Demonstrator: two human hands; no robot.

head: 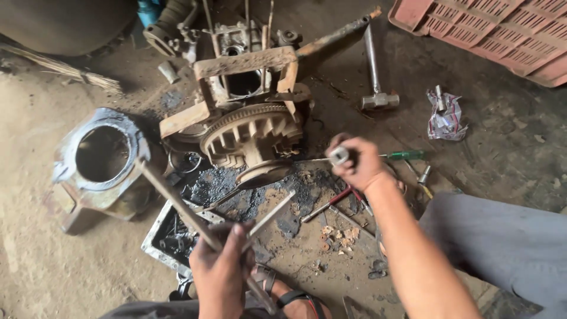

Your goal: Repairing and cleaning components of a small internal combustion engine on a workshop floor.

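My left hand [221, 269] grips a long rusty metal bar [177, 204] that slants up to the left, together with a thinner grey rod [271, 215] that angles up to the right. My right hand [357, 162] is closed on a small silver socket-like tool [339, 155], held over the oily ground just right of a greasy engine block [248, 88] with a finned flywheel [251, 133]. A dark curved metal piece [263, 174] lies just below the flywheel.
A grey hollow casing [100, 159] stands at left. A hammer [375, 71], a green-handled screwdriver [404, 155], red-handled pliers [333, 204], a crumpled wrapper [444, 115] and a tray of small parts [171, 236] lie around. A red crate [502, 35] sits top right. My sandalled foot [289, 295] is below.
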